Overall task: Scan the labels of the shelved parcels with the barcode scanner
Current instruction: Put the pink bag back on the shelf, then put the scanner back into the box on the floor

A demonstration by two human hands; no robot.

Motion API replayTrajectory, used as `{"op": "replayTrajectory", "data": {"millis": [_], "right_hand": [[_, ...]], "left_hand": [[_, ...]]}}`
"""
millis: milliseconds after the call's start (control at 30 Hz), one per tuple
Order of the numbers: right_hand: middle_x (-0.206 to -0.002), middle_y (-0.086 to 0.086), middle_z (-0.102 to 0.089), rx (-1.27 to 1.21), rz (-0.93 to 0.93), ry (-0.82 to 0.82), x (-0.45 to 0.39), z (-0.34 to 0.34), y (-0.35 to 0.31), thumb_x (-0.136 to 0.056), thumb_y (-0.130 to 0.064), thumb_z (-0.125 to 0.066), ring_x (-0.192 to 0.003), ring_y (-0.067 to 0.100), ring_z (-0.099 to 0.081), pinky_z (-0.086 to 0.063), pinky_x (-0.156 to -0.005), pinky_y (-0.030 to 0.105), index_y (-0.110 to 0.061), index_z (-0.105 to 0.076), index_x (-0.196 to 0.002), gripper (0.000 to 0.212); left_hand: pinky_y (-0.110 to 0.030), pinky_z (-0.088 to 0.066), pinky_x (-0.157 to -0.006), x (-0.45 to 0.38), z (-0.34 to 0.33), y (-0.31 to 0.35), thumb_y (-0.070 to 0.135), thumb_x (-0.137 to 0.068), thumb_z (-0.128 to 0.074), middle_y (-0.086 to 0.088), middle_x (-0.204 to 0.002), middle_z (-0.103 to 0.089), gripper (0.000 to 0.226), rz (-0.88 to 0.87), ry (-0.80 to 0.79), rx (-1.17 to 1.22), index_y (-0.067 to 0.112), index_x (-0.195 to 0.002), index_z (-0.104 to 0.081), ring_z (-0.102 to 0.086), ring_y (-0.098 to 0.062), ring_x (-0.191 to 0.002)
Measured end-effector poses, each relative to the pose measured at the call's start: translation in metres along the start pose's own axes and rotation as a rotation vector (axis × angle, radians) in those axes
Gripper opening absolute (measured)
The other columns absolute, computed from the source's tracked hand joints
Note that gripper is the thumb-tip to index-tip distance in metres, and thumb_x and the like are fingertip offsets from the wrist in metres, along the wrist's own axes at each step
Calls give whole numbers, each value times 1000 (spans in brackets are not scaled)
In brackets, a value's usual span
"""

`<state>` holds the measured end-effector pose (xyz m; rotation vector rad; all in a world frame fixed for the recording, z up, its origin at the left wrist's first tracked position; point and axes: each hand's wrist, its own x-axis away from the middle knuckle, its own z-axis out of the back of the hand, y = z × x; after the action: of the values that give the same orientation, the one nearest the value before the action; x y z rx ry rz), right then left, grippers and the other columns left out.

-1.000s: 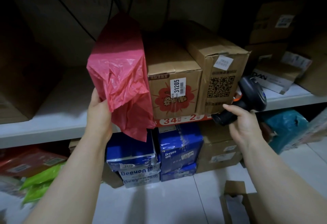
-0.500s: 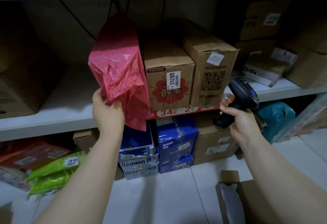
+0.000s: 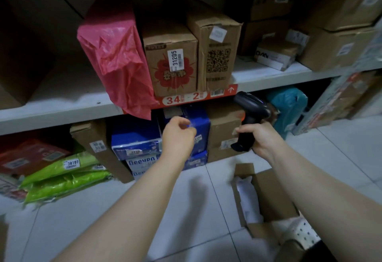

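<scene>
My right hand [image 3: 261,137] grips the black barcode scanner [image 3: 251,114] by its handle, its head raised in front of the brown box [image 3: 222,126] under the shelf. My left hand [image 3: 178,135] hangs loosely curled and holds nothing, in front of the blue parcels [image 3: 136,137] on the floor. The red plastic-wrapped parcel [image 3: 115,54] stands on the white shelf [image 3: 60,106], its loose end drooping over the edge. Beside it stand a box labelled 31205 [image 3: 171,61] and a QR-code box [image 3: 217,54].
Green bags [image 3: 62,172], one labelled 30107, and red packs [image 3: 31,156] lie at lower left beside a leaning brown box [image 3: 97,148]. A teal bag [image 3: 289,104] sits lower right. An open carton [image 3: 266,197] stands on the tiled floor near my right arm. More boxes [image 3: 334,48] fill the shelf's right.
My left hand has let go of the red parcel and dropped below the shelf to the blue parcels. My right hand with the scanner has lowered too. The view has tilted down.
</scene>
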<state>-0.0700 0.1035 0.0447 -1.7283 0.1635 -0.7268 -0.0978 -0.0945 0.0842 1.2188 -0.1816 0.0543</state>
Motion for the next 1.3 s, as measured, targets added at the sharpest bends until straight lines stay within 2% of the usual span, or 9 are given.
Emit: {"op": "replayTrajectory", "data": {"millis": [133, 267, 433, 667, 800, 933, 1033, 1167, 1300], "right_hand": [[-88, 14, -60, 108, -50, -16, 10, 27, 17, -74, 10, -66, -85, 30, -61, -50, -64, 35, 0, -61, -97, 25], [-79, 15, -57, 200, -110, -14, 16, 54, 37, -73, 12, -64, -74, 29, -58, -49, -63, 35, 0, -63, -93, 23], [-94, 15, -61, 301, -232, 49, 12, 93, 72, -71, 12, -56, -79, 27, -58, -48, -66, 31, 0, -66, -105, 37], [-87, 15, -58, 367, -369, 191, -18, 130, 115, -65, 10, -55, -75, 29, -54, -46, -61, 29, 1, -63, -97, 35], [-81, 18, -55, 429, -468, 259, -42, 135, 164, -60, 6, -55, -77, 33, -57, -48, -67, 36, 2, -55, -83, 23], [-72, 14, -49, 565, -569, 233, -61, 128, 201, -76, 2, -57, -79, 30, -56, -46, -70, 33, -2, -50, -85, 12], [-74, 9, -49, 710, -629, 192, -74, 123, 217, -86, -8, -56, -66, 23, -52, -41, -56, 27, -2, -50, -100, 16], [-77, 11, -52, 720, -660, 210, -86, 125, 228, -84, -7, -60, -82, 29, -61, -50, -73, 35, -2, -53, -100, 19], [-79, 10, -53, 827, -732, 128, -101, 123, 232, -92, -18, -55, -76, 25, -58, -48, -72, 30, -5, -46, -97, 17]], "left_hand": [[-29, -43, -63, 28, -30, -9, 6, -88, -53, -3, -98, -61, 17, -3, -171, -83, 13, -102, -60, -54, -16, -71], [-35, -48, -80, 50, -62, -20, 9, -86, -55, -1, -92, -59, 11, 5, -316, -193, 14, -92, -63, -57, -22, -92], [-32, -47, -74, 67, -96, -23, 9, -88, -54, -2, -82, -58, 11, 14, -468, -272, 11, -92, -64, -56, -20, -84], [-29, -40, -68, 64, -125, -38, 4, -88, -53, -10, -84, -57, 13, 35, -711, -475, 11, -90, -64, -51, -21, -77], [-23, -44, -64, 55, -137, -41, 7, -90, -53, -3, -88, -59, 20, 0, -838, -552, 7, -105, -67, -58, -19, -83], [-21, -45, -64, 44, -147, -49, 13, -93, -54, 3, -86, -55, 21, -32, -914, -640, 11, -111, -65, -58, -17, -85], [-26, -47, -72, 34, -152, -54, 19, -95, -52, -1, -98, -57, 24, -39, -962, -725, 11, -114, -63, -57, -18, -90], [-29, -47, -83, 23, -156, -53, 21, -95, -52, -6, -104, -55, 20, -47, -1018, -809, 13, -109, -63, -56, -21, -96], [-31, -46, -88, 10, -161, -53, 21, -95, -52, -7, -113, -56, 22, -40, -1035, -842, 10, -113, -60, -56, -21, -104]]}}
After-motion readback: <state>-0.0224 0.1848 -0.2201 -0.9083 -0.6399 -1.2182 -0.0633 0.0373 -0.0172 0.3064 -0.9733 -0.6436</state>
